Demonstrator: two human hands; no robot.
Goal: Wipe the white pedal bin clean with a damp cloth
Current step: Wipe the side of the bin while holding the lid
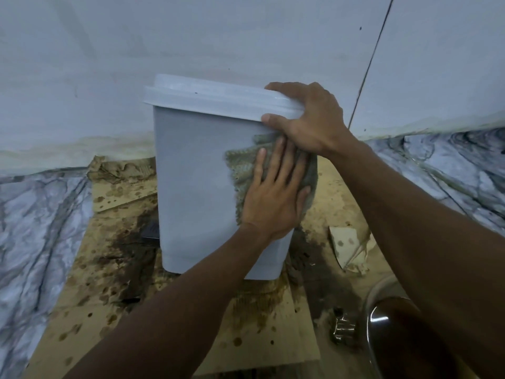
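The white pedal bin (194, 173) stands upright on stained cardboard with its lid closed. A grey-green knitted cloth (241, 165) lies flat against the bin's near side, toward its right edge. My left hand (273, 195) presses the cloth to the bin wall with straight, spread fingers. My right hand (308, 119) grips the lid's right corner, fingers curled over the top and thumb on the rim. The dark pedal (150, 231) shows low at the bin's left side.
Stained brown cardboard (103, 283) covers the marbled floor (35, 228). A white wall (246, 36) rises right behind the bin. A shiny metal bowl (382, 332) sits at lower right, and a torn cardboard scrap (345, 247) lies right of the bin.
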